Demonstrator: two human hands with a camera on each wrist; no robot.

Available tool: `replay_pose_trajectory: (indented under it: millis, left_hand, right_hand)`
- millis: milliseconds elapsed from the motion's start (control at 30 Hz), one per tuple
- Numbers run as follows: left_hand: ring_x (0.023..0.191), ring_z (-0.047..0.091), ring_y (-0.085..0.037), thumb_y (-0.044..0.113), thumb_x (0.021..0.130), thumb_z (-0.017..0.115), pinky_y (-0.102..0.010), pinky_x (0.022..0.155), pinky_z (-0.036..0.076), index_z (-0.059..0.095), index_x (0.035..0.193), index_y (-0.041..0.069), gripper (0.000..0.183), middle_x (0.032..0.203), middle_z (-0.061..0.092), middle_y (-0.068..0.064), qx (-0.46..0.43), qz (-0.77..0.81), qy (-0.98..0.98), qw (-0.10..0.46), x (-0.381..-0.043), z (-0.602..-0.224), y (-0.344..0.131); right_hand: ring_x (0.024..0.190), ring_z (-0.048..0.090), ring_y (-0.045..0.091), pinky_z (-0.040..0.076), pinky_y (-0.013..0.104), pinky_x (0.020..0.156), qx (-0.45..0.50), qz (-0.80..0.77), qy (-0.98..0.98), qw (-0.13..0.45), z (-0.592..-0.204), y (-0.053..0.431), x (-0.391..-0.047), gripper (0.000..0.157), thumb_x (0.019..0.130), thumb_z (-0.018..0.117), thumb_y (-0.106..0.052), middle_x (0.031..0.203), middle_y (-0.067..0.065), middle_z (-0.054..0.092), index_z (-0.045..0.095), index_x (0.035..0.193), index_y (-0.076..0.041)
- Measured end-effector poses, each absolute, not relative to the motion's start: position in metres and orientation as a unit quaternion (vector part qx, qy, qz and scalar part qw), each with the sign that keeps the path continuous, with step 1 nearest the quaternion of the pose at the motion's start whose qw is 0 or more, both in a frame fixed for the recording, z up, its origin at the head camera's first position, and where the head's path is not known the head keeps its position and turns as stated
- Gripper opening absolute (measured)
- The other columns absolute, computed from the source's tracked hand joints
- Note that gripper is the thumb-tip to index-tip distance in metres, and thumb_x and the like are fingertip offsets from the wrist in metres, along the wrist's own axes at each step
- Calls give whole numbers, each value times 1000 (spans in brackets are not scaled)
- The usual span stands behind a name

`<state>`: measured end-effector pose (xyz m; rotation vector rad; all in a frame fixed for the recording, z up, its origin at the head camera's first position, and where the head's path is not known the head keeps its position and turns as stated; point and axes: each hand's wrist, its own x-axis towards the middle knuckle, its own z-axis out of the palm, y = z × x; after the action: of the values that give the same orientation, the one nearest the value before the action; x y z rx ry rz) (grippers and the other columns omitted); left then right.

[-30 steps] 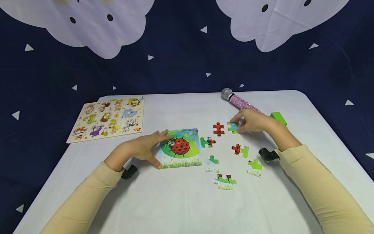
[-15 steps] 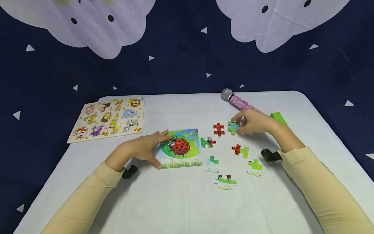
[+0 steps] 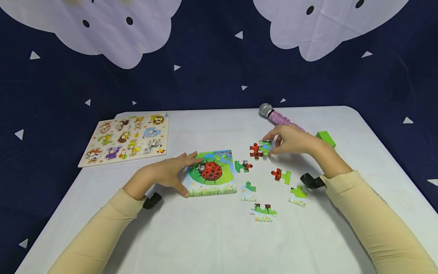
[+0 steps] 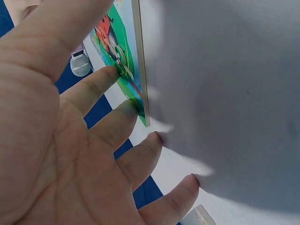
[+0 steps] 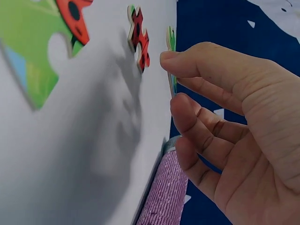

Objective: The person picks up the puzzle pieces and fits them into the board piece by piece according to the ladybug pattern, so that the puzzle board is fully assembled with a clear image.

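Note:
A ladybug puzzle board (image 3: 215, 173) lies at the table's middle. My left hand (image 3: 170, 169) rests on its left edge, fingers spread; in the left wrist view two fingertips touch the picture. Between thumb and fingers my right hand (image 3: 291, 140) pinches a blue and green puzzle piece (image 3: 265, 147), which overlaps the right side of the red spotted puzzle piece (image 3: 255, 151) in the head view. In the right wrist view the held piece (image 5: 170, 42) appears edge-on, raised off the cloth. Nearer me lie a green piece with a ladybug head (image 3: 243, 166) and a red-green piece (image 3: 282, 176).
Several more pieces lie toward me, among them a grass-edged piece (image 3: 263, 213) and a green corner piece (image 3: 298, 196). A wooden animal peg board (image 3: 128, 139) is at the back left. Behind my right hand are a pink glitter microphone (image 3: 278, 118) and a green block (image 3: 326, 139).
My right hand has moved a little left with the blue and green puzzle piece, bringing it up against the red spotted piece. The left hand and board have stayed put.

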<state>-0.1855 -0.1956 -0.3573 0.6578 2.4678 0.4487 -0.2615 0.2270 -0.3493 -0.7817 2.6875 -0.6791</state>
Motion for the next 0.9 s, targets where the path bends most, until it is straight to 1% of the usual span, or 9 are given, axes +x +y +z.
replay_pose_trajectory:
  millis: [133, 333, 633, 733, 900]
  left_hand:
    - [168, 7, -45, 32, 74, 100, -72, 131, 16, 33, 171, 24, 118, 183, 9, -9, 244, 165, 916, 271, -186, -358, -196]
    - [168, 7, -44, 33, 73, 100, -73, 131, 16, 32, 171, 26, 119, 183, 9, -8, 243, 163, 917, 270, -187, -359, -196]
    - [168, 7, -44, 33, 74, 100, -73, 131, 16, 32, 171, 26, 118, 183, 9, -8, 244, 161, 917, 271, -186, -357, -196]
    - [168, 7, -44, 32, 74, 99, -72, 131, 16, 32, 171, 26, 118, 183, 9, -7, 242, 162, 917, 272, -186, -357, -195]
    - [169, 7, -43, 31, 74, 100, -71, 132, 16, 32, 171, 26, 118, 183, 9, -7, 238, 165, 917, 274, -185, -355, -194]
  right_hand:
    - [88, 67, 16, 51, 31, 70, -276, -232, 924, 130, -347, 220, -262, 43, 88, 86, -18, 122, 11, 73, 78, 129, -11]
    - [89, 68, 16, 53, 32, 72, -281, -228, 922, 136, -350, 210, -263, 42, 88, 86, -19, 119, 9, 73, 78, 129, -13]
    - [91, 70, 15, 55, 33, 79, -305, -230, 913, 142, -355, 194, -266, 40, 90, 85, -17, 122, 11, 72, 78, 129, -12]
    - [93, 70, 16, 56, 33, 79, -313, -228, 912, 138, -355, 189, -266, 39, 90, 86, -16, 119, 10, 72, 78, 128, -11]
    - [88, 66, 17, 54, 32, 76, -318, -225, 910, 140, -356, 182, -266, 39, 89, 87, -17, 114, 10, 71, 79, 127, -12]
